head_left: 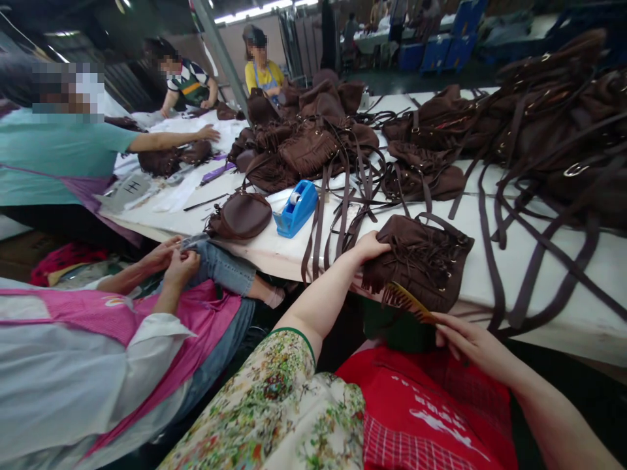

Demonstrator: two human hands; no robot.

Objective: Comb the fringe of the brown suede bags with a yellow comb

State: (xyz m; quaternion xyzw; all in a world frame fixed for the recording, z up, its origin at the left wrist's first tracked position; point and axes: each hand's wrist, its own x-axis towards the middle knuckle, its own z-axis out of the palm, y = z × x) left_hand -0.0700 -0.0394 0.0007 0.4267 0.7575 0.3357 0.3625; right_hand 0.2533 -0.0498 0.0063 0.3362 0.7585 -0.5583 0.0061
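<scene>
A dark brown fringed handbag (441, 267) lies at the table's front edge, its fringe hanging toward me. My left hand (371, 248) grips the bag's left side, thumb and fingers closed on it. In my right hand (463, 336) is a yellow-brown comb (409, 301), pinched by its handle end. The comb's teeth are at the lower fringe, just below the bag; whether they pass through the strands I cannot make out.
A blue tape dispenser (296, 209) and a small round brown bag (241, 215) stand to the left on the white table (279, 258). Piles of brown bags (308, 147) with long straps spread behind and right. Beside me sits a person in a pink apron (181, 385); other people work across the table.
</scene>
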